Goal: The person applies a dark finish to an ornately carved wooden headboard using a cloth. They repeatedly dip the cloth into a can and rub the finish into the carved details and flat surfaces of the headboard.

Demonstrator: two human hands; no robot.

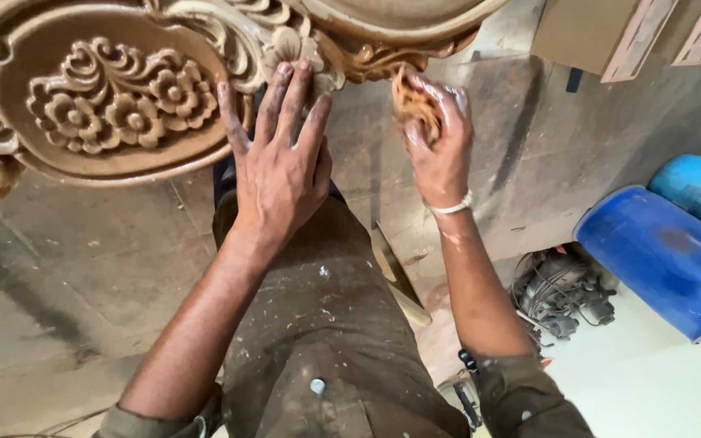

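A large carved wooden panel (115,105) with flower and scroll relief fills the top of the head view. My left hand (281,154) lies flat, fingers spread, its fingertips resting on a carved flower at the panel's lower edge. My right hand (440,142) is closed around a worn, crumpled piece of brown sandpaper (413,104), pressed against the carved scroll edge just right of the left hand. A white band sits on my right wrist. My dusty brown trousers show below the hands.
A dusty concrete floor (66,284) lies beneath. Two blue barrels (667,251) lie at the right, with a grey power tool and cords (561,292) beside them. Wooden sticks (395,284) lie on the floor near my leg. Boards lean at the top right.
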